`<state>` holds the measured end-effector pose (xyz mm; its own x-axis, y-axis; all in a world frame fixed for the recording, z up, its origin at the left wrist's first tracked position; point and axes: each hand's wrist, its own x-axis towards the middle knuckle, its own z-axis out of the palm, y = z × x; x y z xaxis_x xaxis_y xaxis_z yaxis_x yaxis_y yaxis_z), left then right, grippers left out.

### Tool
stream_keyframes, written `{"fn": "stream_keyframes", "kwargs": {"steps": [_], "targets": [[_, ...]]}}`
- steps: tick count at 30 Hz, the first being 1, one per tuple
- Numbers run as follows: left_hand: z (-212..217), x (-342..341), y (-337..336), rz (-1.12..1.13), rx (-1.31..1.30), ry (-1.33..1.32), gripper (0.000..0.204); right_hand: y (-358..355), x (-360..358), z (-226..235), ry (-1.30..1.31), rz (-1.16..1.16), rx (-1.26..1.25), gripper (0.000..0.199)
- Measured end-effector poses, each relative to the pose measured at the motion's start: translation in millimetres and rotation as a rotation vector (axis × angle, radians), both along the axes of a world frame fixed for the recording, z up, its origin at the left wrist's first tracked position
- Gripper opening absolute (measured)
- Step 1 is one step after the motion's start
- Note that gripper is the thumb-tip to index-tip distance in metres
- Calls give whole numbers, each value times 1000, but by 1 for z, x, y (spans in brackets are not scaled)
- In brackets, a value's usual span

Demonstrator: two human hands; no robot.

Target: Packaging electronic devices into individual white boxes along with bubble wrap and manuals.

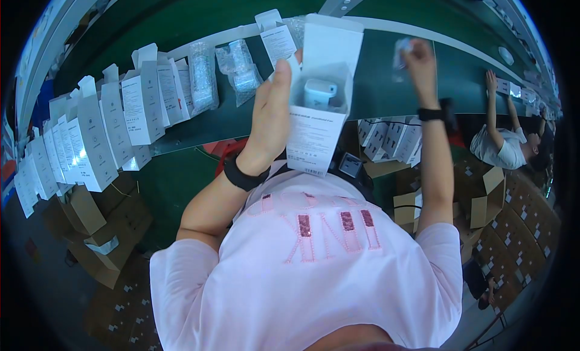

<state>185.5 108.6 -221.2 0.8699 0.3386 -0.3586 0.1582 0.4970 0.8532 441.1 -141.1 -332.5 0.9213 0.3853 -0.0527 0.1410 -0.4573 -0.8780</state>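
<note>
My left hand (270, 120) is wrapped round the left side of a white cardboard box (315, 139), its thumb up along the edge. The box's lid stands up at the far side, and a white rounded device (319, 92) shows inside. Off to the right, over the green bench, my right hand (420, 64) pinches a small clear plastic bag (399, 59). The bag is blurred, so what is in it cannot be made out. Just beyond my left hand, another white box (278, 41) with a raised flap is partly hidden.
A row of open white boxes (87, 136) lines the green bench (386, 91) at left, beside bubble-wrapped packs (203, 79). More white boxes (391, 139) sit below the bench's near edge. Brown cartons (99, 230) stand on the floor. A co-worker (504, 142) works at far right.
</note>
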Motion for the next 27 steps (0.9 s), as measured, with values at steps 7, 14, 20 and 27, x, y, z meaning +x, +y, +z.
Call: {"fn": "stream_keyframes", "kwargs": {"steps": [7, 14, 20, 27], "targets": [[7, 20, -20, -208, 42, -114, 71, 99, -98, 223, 186, 495, 290, 32], [3, 14, -32, -348, -195, -95, 72, 100, -113, 239, 387, 742, -240, 20], [20, 15, -34, -486, -85, -151, 64, 106, -112, 253, 155, 1141, -577, 15], [13, 15, -37, -400, -285, -131, 66, 127, -98, 235, 733, 1287, -572, 22]]}}
